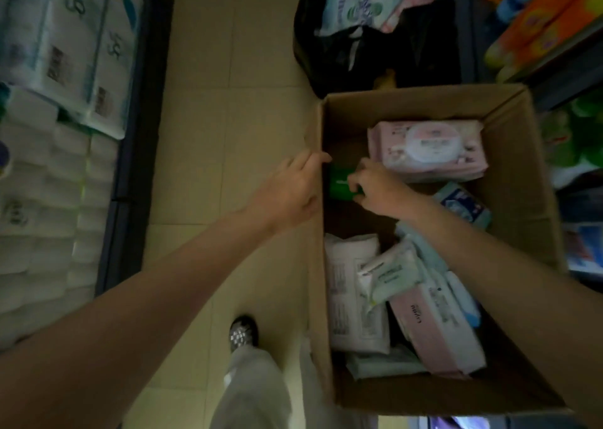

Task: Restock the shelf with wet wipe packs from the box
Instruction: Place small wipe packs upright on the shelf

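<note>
A cardboard box (518,180) stands on the floor, holding several wet wipe packs. A pink pack with a round lid (427,149) lies at its far end, and white, mint and pink packs (404,301) are piled at the near end. Inside the box, my right hand (375,187) pinches a small green pack (339,180) near the left wall. My left hand (290,190) holds the top edge of that left wall, with its fingers curled over the rim.
A black bag (375,53) with more wipe packs sits beyond the box. Toilet paper packs (65,69) fill the left shelf. Orange and green goods (548,27) fill the right shelf. Tiled aisle floor (228,102) runs between them; my leg and shoe (243,334) are below.
</note>
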`<state>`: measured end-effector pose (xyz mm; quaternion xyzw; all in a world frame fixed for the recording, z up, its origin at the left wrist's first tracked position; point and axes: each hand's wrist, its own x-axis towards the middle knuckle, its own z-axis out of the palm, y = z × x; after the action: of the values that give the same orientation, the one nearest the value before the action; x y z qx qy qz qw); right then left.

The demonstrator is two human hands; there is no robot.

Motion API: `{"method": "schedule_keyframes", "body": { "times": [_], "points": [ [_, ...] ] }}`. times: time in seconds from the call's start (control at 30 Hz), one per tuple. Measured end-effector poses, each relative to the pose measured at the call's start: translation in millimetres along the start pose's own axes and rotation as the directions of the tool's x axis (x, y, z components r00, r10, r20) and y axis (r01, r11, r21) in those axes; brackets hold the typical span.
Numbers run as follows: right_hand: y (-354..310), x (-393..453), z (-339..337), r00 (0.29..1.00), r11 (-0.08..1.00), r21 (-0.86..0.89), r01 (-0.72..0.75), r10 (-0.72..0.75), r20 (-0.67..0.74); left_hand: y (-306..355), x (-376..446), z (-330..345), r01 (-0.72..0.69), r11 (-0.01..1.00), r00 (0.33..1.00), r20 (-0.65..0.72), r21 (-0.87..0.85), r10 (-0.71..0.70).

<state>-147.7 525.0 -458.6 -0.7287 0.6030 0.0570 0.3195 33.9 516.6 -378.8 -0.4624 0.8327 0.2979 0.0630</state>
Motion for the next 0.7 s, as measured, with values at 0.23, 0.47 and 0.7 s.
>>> {"method": "schedule_keyframes", "body": {
  "times": [0.23, 0.47, 0.7],
  "points": [
    [-28, -84, -139, 0.996, 0.794, 0.608, 0.024, -0.073, 0.055, 50, 0, -49, 0.207, 0.766, 0.926, 0.375, -0.609, 0.049],
    [3, -115, -70, 0.962, 0.898, 0.346, -0.272, 0.255, 0.095, 27, -15, -45, 0.346, 0.730, 0.919, 0.368, -0.590, -0.139],
    [-7, -115, 36, 0.939, 0.957, -0.289, -0.027, 0.124, 0.321, 13, -29, -34, 0.394, 0.773, 0.909, 0.334, -0.497, -0.249]
  ]
}}
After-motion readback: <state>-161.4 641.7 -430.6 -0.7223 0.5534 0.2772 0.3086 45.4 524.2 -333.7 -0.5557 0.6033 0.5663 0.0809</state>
